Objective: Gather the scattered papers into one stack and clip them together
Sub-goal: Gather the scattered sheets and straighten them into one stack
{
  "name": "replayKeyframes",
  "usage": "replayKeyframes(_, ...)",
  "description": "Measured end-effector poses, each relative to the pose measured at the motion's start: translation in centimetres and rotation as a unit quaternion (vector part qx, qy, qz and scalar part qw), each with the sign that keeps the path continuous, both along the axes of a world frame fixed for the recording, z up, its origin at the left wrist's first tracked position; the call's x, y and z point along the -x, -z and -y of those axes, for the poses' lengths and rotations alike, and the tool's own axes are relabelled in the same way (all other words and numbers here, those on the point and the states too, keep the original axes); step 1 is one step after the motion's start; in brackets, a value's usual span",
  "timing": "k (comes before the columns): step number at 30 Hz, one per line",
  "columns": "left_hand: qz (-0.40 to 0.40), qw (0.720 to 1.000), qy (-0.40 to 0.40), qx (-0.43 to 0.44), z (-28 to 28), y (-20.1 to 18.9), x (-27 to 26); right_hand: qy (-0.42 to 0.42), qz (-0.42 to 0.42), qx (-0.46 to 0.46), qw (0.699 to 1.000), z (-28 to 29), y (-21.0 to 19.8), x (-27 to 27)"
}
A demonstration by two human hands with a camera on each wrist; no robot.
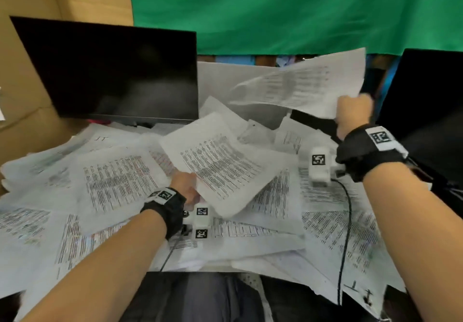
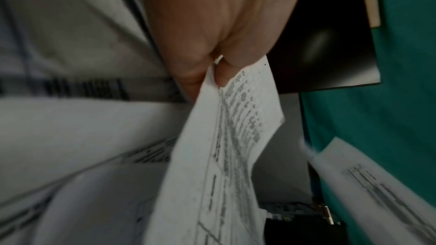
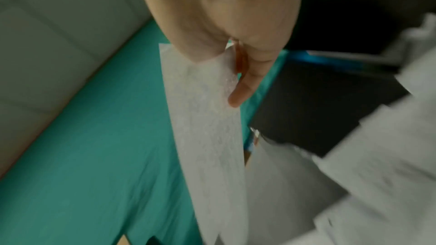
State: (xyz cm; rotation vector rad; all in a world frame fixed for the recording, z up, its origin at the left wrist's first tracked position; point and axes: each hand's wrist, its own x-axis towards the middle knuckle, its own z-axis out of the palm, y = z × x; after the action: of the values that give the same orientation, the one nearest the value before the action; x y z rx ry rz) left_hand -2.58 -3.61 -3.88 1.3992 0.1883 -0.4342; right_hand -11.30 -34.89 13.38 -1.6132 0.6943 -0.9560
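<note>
Several printed white papers (image 1: 117, 183) lie scattered and overlapping across the desk. My left hand (image 1: 186, 187) pinches the near corner of a lifted printed sheet (image 1: 220, 161) at the desk's middle; the left wrist view shows the same left hand (image 2: 212, 69) gripping that sheet (image 2: 224, 155) between thumb and fingers. My right hand (image 1: 353, 116) is raised at the far right and grips another sheet (image 1: 305, 86) that hangs in the air, blurred. In the right wrist view the right hand (image 3: 232, 66) pinches this sheet (image 3: 207, 118) by its edge. No clip is visible.
A dark monitor (image 1: 112, 71) stands at the back left, and a second black screen (image 1: 426, 101) at the right. A green cloth (image 1: 288, 8) hangs behind. Cardboard (image 1: 25, 71) walls the left side. Cables (image 1: 347, 221) run from the wrist cameras over the papers.
</note>
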Motion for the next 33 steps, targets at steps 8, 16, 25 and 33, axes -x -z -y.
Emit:
replayKeyframes(8, -0.013, 0.997, -0.048, 0.062, 2.5, 1.5, 0.4, -0.273, -0.189, -0.209, 0.920, -7.0, 14.5, -1.5)
replayKeyframes(16, -0.038, 0.998, -0.006, 0.046, 2.7, 5.5, -3.3, -0.428, -0.300, -0.209, 0.826, -10.0, 16.6, 0.3)
replayKeyframes(25, 0.036, 0.996, -0.028, -0.073, 3.5, 1.5, -3.1, -0.212, -0.348, -0.137, 0.903, 1.3, 18.2, -1.0)
replayKeyframes(33, 0.032, 0.994, 0.082, -0.069, 4.3, 1.1, -2.6, -0.316, -0.193, -0.198, 0.908, -0.7, 15.5, 0.9)
